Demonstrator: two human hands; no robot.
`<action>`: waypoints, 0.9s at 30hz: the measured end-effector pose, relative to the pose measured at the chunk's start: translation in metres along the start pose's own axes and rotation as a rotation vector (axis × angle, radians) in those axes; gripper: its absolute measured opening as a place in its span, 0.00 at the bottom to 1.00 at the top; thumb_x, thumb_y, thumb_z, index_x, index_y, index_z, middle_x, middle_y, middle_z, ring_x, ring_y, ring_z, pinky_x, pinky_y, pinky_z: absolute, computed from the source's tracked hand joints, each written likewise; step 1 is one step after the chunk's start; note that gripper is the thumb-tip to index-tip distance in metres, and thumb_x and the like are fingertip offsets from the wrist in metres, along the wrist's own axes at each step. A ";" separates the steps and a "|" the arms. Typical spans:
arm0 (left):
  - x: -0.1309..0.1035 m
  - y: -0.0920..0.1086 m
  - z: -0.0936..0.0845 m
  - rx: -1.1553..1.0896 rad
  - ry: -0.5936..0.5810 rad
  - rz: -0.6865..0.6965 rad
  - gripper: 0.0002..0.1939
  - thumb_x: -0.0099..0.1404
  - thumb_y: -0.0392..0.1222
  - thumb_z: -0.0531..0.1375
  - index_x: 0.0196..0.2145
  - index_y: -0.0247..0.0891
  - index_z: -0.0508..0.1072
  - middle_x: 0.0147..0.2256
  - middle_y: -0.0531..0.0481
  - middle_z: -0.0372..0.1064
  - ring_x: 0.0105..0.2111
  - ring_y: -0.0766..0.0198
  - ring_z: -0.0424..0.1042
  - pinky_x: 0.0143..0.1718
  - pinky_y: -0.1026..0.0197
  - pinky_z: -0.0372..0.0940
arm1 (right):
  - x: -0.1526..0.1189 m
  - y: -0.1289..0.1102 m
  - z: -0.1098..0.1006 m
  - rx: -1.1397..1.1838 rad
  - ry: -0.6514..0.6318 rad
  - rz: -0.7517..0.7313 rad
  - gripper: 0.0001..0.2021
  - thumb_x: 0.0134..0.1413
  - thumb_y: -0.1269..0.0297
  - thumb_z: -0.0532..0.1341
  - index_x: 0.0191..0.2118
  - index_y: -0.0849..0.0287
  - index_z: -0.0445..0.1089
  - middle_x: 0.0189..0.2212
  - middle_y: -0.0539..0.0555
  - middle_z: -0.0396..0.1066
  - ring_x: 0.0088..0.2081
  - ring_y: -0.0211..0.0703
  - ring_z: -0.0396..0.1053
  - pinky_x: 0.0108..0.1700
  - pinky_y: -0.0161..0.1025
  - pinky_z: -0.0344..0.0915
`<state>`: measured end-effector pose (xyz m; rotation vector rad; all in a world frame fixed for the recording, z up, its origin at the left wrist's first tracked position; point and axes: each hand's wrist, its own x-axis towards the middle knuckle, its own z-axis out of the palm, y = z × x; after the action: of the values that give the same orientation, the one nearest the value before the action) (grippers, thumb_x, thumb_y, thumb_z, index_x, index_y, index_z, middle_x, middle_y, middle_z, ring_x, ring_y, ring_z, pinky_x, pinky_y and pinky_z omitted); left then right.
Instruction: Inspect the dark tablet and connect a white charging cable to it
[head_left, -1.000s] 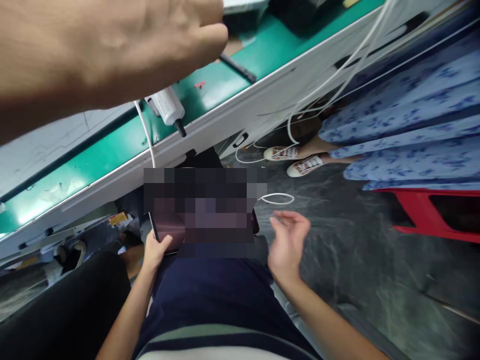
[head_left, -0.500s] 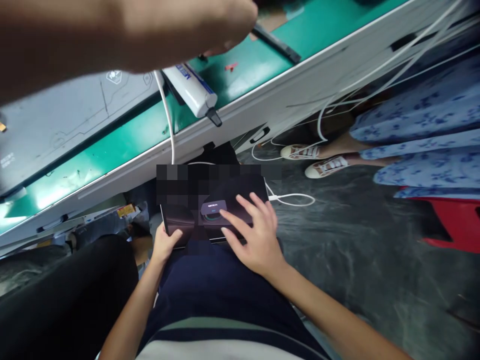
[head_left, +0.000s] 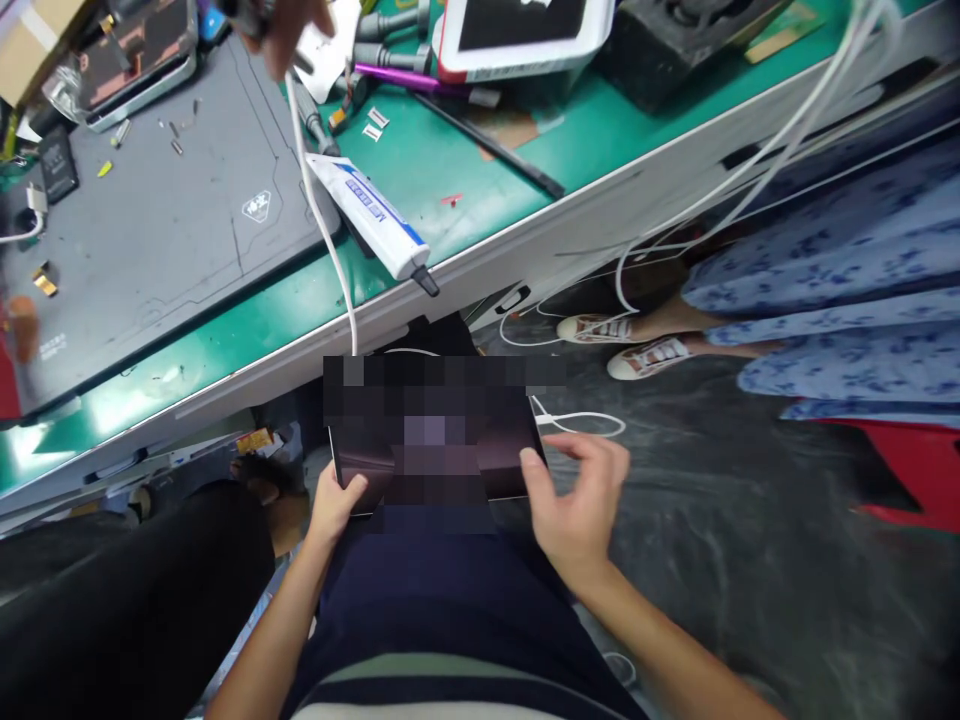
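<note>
A dark tablet rests on my lap, partly covered by pixelated blocks. My left hand is closed on its near left edge, with the thumb over the front. At the right edge is my right hand, fingers bent and thumb apart from them. Its thumb tip overlaps the screen, and the index fingertip is close to the side edge. A white cable runs out from the tablet's right side, just beyond my right fingers.
A green-topped workbench crosses ahead, bearing a white tube, a grey mat and a black rod. Another person's hand is above it. On the right stand a person's legs in sneakers, near a red stool.
My right hand has moved right, off the screen to the tablet's right edge, its fingers now bent. The other person's arm has drawn back toward the upper left, uncovering the bench.
</note>
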<state>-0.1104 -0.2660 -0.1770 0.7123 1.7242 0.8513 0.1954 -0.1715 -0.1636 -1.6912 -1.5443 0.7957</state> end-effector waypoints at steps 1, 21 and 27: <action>0.000 -0.002 0.000 -0.003 -0.001 0.001 0.17 0.74 0.50 0.66 0.51 0.35 0.78 0.49 0.45 0.78 0.48 0.53 0.79 0.54 0.44 0.75 | -0.002 -0.007 0.001 -0.018 -0.047 -0.080 0.12 0.65 0.54 0.65 0.49 0.52 0.76 0.48 0.59 0.69 0.55 0.59 0.67 0.62 0.63 0.62; 0.000 0.001 0.000 0.051 0.009 -0.056 0.17 0.75 0.51 0.66 0.52 0.35 0.78 0.49 0.44 0.79 0.49 0.53 0.79 0.56 0.43 0.74 | 0.011 0.030 0.002 0.368 0.106 0.552 0.15 0.59 0.50 0.66 0.44 0.53 0.70 0.42 0.52 0.72 0.46 0.48 0.70 0.57 0.52 0.66; 0.003 -0.001 -0.002 0.055 0.014 -0.054 0.17 0.74 0.51 0.66 0.51 0.35 0.78 0.48 0.45 0.80 0.48 0.53 0.80 0.56 0.43 0.74 | 0.028 0.031 0.014 0.721 -0.021 0.801 0.20 0.62 0.44 0.67 0.43 0.59 0.75 0.38 0.53 0.77 0.39 0.45 0.75 0.48 0.48 0.73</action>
<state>-0.1134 -0.2641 -0.1788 0.6946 1.7780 0.7756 0.2037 -0.1434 -0.1966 -1.6795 -0.4071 1.5385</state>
